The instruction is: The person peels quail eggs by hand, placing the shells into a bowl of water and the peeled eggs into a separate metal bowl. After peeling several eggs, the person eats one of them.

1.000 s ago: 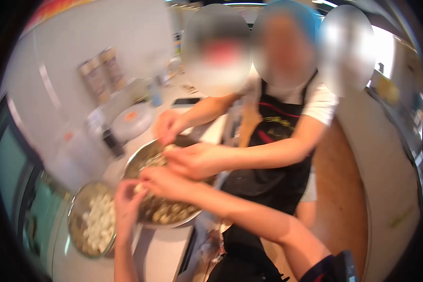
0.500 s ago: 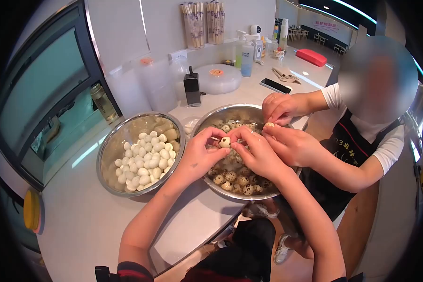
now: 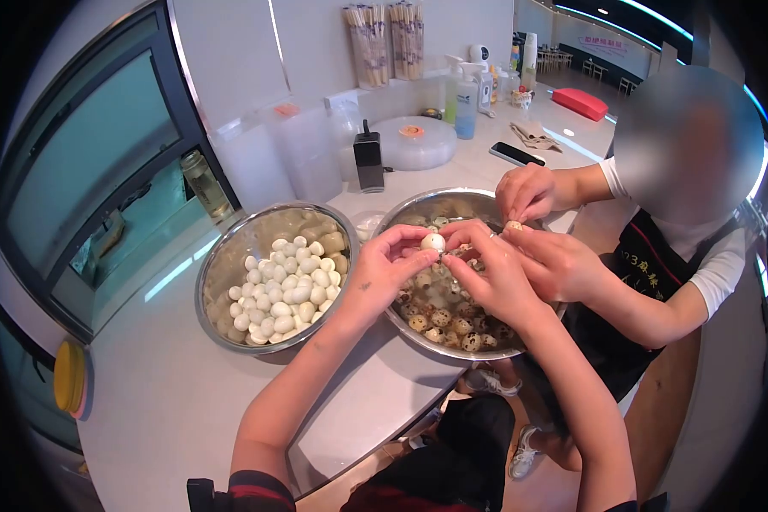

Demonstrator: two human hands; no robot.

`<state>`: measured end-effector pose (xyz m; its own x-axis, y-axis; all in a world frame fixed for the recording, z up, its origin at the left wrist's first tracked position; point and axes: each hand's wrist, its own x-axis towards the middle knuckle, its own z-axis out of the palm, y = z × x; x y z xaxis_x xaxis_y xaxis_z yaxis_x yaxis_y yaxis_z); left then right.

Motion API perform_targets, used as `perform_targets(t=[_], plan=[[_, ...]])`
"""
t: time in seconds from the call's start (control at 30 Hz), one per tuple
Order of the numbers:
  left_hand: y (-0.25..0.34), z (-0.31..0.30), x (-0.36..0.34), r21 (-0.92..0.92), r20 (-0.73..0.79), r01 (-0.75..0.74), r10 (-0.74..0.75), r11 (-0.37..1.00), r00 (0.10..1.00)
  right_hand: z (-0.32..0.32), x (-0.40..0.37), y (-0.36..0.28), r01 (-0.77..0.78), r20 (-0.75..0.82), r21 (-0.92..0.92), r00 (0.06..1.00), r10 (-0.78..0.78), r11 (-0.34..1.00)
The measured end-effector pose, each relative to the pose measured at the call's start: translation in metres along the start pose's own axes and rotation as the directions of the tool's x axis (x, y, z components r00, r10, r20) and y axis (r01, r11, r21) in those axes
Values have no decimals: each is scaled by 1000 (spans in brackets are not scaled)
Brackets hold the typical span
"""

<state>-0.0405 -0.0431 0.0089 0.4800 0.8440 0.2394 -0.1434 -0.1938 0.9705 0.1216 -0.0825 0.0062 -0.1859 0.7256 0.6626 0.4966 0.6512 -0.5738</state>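
Since half a second ago the egg [image 3: 433, 242] has turned whiter, with less speckled shell. At frame centre the left hand [image 3: 382, 271] and right hand [image 3: 489, 275] pinch it between closed fingertips, above the steel bowl [image 3: 442, 203] of speckled eggs [image 3: 444, 320].

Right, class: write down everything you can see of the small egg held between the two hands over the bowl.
The egg is small, oval and pale, nearly white and smooth-looking, unlike the speckled eggs below. It is pinched between the fingertips of the left hand and right hand, raised above the steel bowl holding them, touching nothing but fingers. Whether shell remains is unclear.
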Motion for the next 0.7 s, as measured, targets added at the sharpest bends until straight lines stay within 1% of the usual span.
perform_targets(t=[0.1, 0.17, 0.2, 0.27, 0.37, 0.5, 0.57, 0.6, 0.67, 0.7], plan=[[-2, -1, 1, 13, 19, -21, 21, 1000, 1000, -3, 3, -4, 13, -30, 22, 999, -13, 1000], [2, 1, -1, -77, 19, -15, 16, 997, 1000, -4, 3, 2, 174, 4, -69, 985, -175, 982], [3, 0, -1, -82, 17, -15, 17, 997, 1000, -4, 4, 2, 174, 9, -71, 985, -174, 982], [3, -1, 0, -111, 36, 38, -35, 993, 999, -4, 3, 0, 151, 2, -32, 989, -151, 988], [0, -5, 1, -90, 67, 67, -61, 994, 996, 0, 4, -5, 144, -24, -52, 989, -145, 988], [-2, -8, 4, -94, 93, 74, -65, 993, 994, 2, 4, -11, 130, 2, -96, 991, -131, 987], [-2, -8, 4, -157, 114, 124, -107, 980, 988, 5, 4, -11, 109, -7, -102, 994, -110, 989], [-2, -8, 4, -158, 114, 124, -106, 980, 988, 5, 4, -11, 109, -7, -102, 994, -111, 989], [-2, -9, 5, -294, 119, 175, -146, 940, 982, 5, 4, -11, 116, -69, -76, 990, -121, 990], [-2, -10, 5, -295, 119, 174, -145, 939, 982, 5, 4, -10, 117, -68, -77, 990, -122, 990]])
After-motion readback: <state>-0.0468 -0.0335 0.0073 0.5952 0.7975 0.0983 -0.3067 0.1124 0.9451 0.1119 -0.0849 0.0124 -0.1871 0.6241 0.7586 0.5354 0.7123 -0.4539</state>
